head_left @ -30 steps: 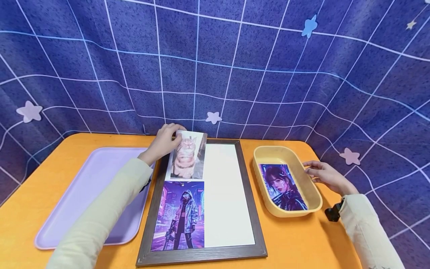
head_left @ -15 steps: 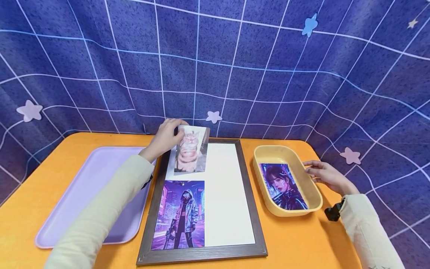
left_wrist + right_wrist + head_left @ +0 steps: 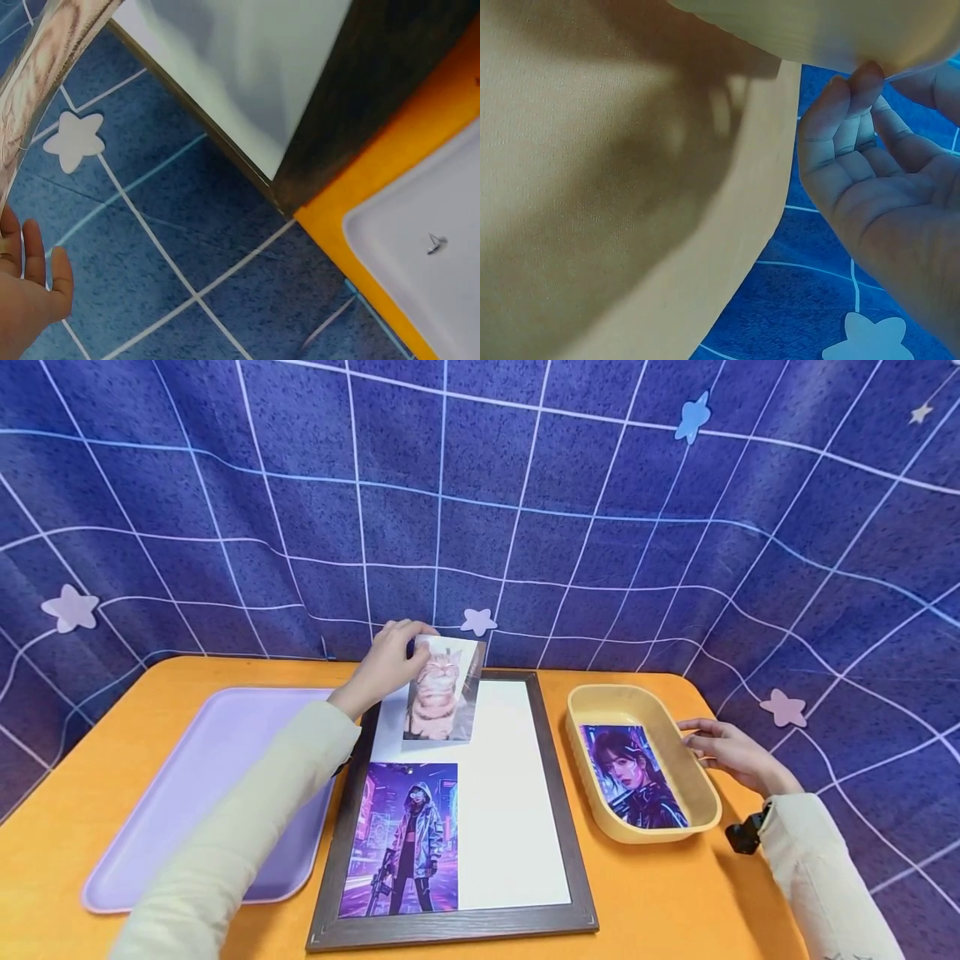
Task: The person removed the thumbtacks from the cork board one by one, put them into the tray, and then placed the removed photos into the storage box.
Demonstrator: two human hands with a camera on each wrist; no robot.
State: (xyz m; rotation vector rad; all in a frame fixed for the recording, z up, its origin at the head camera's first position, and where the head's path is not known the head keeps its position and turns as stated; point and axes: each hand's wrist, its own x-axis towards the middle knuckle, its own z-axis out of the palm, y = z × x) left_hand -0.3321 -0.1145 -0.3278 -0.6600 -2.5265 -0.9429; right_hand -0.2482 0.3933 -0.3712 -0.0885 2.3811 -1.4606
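Observation:
My left hand pinches a cat photo by its upper left edge. The photo is tilted above the far part of a dark picture frame with a white inside. In the left wrist view the photo bends at the left edge, above my fingers. A purple print of a hooded figure lies in the frame's near left quarter. My right hand grips the rim of a yellow basin, fingers curled against it. A print of a dark-haired person lies inside the basin.
A lilac tray lies left of the frame, partly under my left forearm. A small shiny thing shows on it in the left wrist view. Behind the orange table hangs a blue gridded curtain with stars.
My left hand has raised the cat photo toward the back and shifted it right, baring more of the white inside at the far left. The right hand and basin stay in place.

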